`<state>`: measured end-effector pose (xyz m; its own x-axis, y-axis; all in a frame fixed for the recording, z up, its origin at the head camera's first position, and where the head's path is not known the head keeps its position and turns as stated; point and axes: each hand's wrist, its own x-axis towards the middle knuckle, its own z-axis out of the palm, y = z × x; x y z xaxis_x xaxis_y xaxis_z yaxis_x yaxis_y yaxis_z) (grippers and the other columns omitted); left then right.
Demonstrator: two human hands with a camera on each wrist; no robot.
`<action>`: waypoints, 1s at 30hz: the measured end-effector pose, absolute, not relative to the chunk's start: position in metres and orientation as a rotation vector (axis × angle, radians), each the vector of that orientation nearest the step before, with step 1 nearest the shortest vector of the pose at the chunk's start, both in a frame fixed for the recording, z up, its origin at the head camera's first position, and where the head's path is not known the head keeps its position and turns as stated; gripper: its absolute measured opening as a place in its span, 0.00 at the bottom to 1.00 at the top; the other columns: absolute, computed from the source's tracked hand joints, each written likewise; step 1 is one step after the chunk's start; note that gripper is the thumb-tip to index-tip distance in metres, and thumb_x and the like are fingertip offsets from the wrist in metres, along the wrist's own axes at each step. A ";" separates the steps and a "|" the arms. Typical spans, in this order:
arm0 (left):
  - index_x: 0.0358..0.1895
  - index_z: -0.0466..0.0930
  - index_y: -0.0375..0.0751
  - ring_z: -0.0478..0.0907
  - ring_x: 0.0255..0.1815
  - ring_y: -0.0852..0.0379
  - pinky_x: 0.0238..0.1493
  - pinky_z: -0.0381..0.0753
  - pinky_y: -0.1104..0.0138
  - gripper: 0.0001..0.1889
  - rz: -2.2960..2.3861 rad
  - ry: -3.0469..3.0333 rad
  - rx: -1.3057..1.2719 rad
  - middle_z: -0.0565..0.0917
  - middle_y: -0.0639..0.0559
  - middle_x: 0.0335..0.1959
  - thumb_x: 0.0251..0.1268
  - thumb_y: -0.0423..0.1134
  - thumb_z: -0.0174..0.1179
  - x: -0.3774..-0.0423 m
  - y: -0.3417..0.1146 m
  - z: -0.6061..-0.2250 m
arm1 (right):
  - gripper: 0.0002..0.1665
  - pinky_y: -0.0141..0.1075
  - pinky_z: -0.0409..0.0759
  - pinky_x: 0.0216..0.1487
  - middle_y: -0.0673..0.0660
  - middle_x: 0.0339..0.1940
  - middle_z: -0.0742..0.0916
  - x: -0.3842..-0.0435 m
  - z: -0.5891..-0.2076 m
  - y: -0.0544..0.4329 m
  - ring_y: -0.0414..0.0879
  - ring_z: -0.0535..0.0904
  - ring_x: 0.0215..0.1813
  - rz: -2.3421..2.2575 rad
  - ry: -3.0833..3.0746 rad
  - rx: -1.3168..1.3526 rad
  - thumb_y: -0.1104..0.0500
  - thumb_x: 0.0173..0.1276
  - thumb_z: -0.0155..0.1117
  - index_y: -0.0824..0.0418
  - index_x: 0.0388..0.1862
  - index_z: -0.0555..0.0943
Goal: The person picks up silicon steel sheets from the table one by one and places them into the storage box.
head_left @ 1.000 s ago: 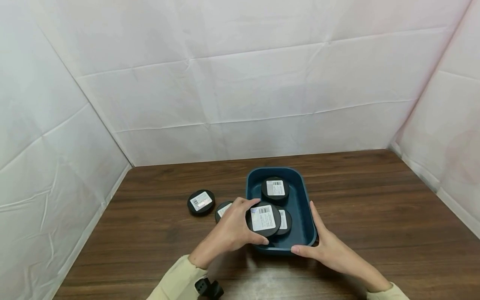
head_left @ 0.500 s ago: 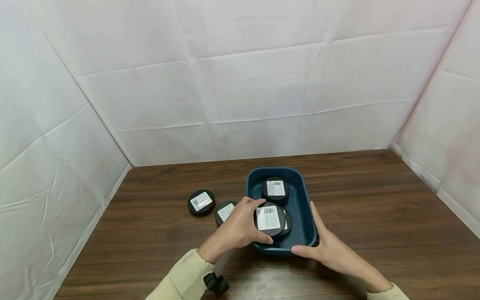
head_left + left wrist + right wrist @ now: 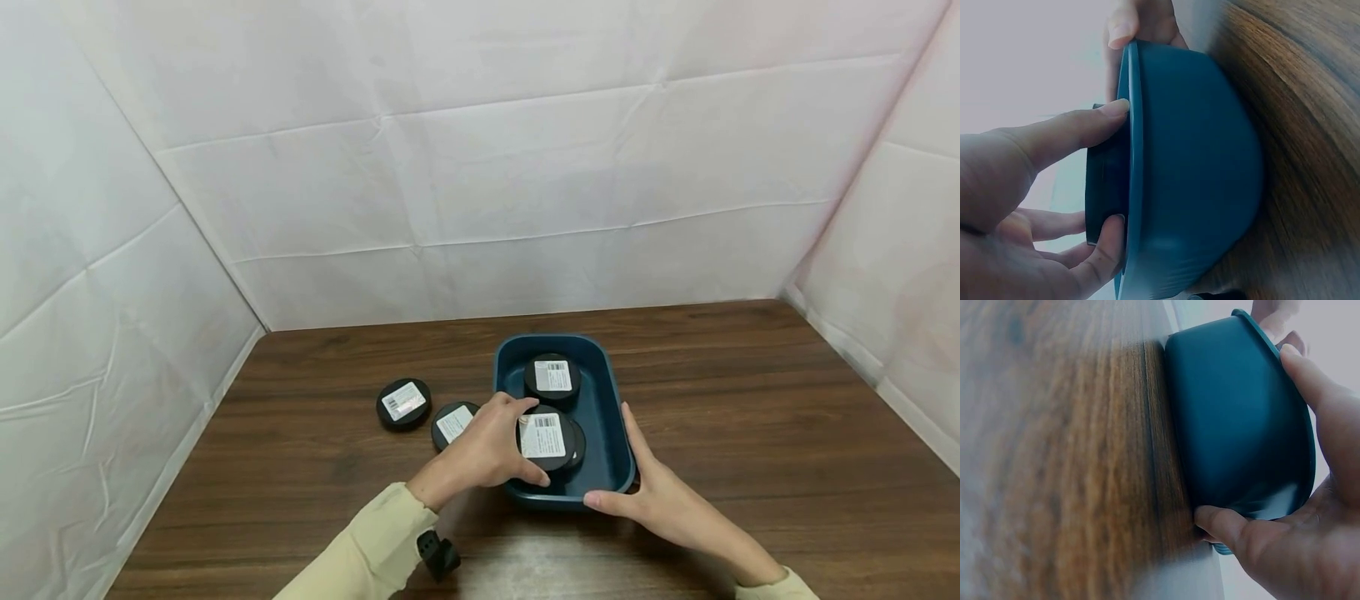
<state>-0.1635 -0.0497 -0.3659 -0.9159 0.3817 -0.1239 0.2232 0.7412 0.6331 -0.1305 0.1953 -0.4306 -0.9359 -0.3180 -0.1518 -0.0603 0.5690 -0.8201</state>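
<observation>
A deep blue plastic tray (image 3: 602,442) stands on the wooden table. My left hand (image 3: 487,443) grips a flat round black container (image 3: 543,436) with a white barcode label, thumb and fingers around its edge. In the left wrist view, this black container (image 3: 1105,181) is partly below the tray's rim. Another black container (image 3: 577,450) shows beneath it, mostly covered. A third labelled black container (image 3: 552,379) sits toward the tray's far end. My right hand (image 3: 647,487) holds the tray's near right corner, thumb at the rim; the right wrist view shows fingers on the tray wall (image 3: 1235,419).
Two more labelled black containers lie left of the tray: one nearby (image 3: 452,423), partly behind my left hand, and one farther left (image 3: 403,404). White sheeting (image 3: 480,183) closes off the back and both sides of the table (image 3: 750,417).
My left hand has moved slightly right with its black container, which now covers more of the container beneath. The right hand and tray have stayed in place.
</observation>
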 end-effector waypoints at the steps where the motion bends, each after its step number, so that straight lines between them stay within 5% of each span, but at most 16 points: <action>1: 0.72 0.70 0.39 0.73 0.56 0.47 0.63 0.78 0.51 0.48 0.933 2.693 0.477 0.73 0.37 0.65 0.42 0.41 0.83 -0.164 -0.049 -0.366 | 0.72 0.60 0.74 0.65 0.71 0.83 0.45 -0.131 -0.431 0.195 0.65 0.69 0.70 -1.305 2.521 -0.311 0.43 0.65 0.71 0.44 0.80 0.21; 12: 0.73 0.68 0.43 0.72 0.55 0.49 0.63 0.79 0.50 0.47 0.900 2.698 0.428 0.73 0.40 0.66 0.45 0.43 0.81 -0.171 -0.042 -0.361 | 0.72 0.54 0.76 0.63 0.70 0.83 0.48 -0.134 -0.431 0.196 0.60 0.73 0.66 -1.331 2.488 -0.287 0.45 0.66 0.71 0.42 0.80 0.21; 30: 0.73 0.67 0.41 0.73 0.54 0.51 0.58 0.82 0.58 0.48 0.767 2.702 0.432 0.71 0.40 0.68 0.45 0.42 0.81 -0.176 -0.030 -0.364 | 0.72 0.58 0.74 0.65 0.70 0.83 0.46 -0.133 -0.430 0.196 0.61 0.71 0.68 -1.311 2.481 -0.256 0.43 0.66 0.71 0.42 0.80 0.20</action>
<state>-0.1755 -0.0295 -0.3643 -0.9103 0.3622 -0.2004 0.2029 0.8124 0.5466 -0.1327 0.1962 -0.4295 -0.9319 -0.3039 -0.1981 -0.0076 0.5622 -0.8270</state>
